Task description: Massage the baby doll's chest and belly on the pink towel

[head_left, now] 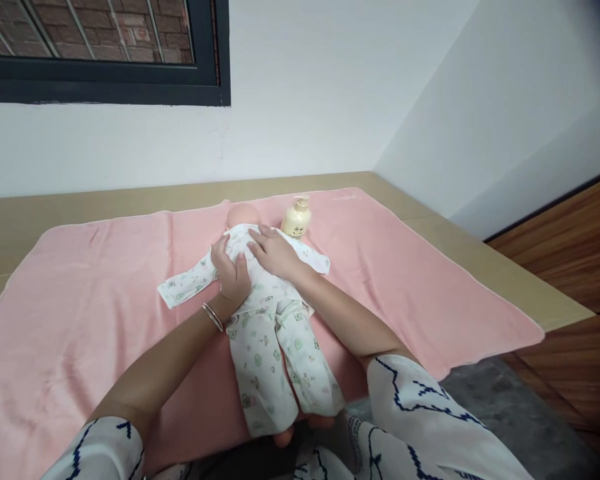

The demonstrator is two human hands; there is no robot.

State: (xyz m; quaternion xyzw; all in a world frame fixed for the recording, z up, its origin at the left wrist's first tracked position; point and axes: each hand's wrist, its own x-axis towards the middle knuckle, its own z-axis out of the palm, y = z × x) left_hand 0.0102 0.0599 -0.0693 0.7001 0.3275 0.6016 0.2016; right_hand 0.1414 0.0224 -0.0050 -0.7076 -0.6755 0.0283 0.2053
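A baby doll lies stretched out on a pink blanket [115, 300], its bald head [243, 214] at the far end and its feet [284, 437] toward me. It wears a white long-sleeved top [260, 288] with small prints and matching trousers [260, 367]. My left hand [233, 272] lies against the left side of the doll's torso, thumb apart from the fingers. On the upper chest area, toward the right shoulder, rests my right hand [274, 253], flat with fingers stretched out. Neither hand grips anything that I can see. Which way the doll faces, I cannot tell.
A cream pump bottle [297, 217] stands on the blanket right of the doll's head. Beneath the blanket is a tan table [560, 310] against white walls. A dark-framed window [105, 83] is at upper left, wooden panels [570, 260] at the right.
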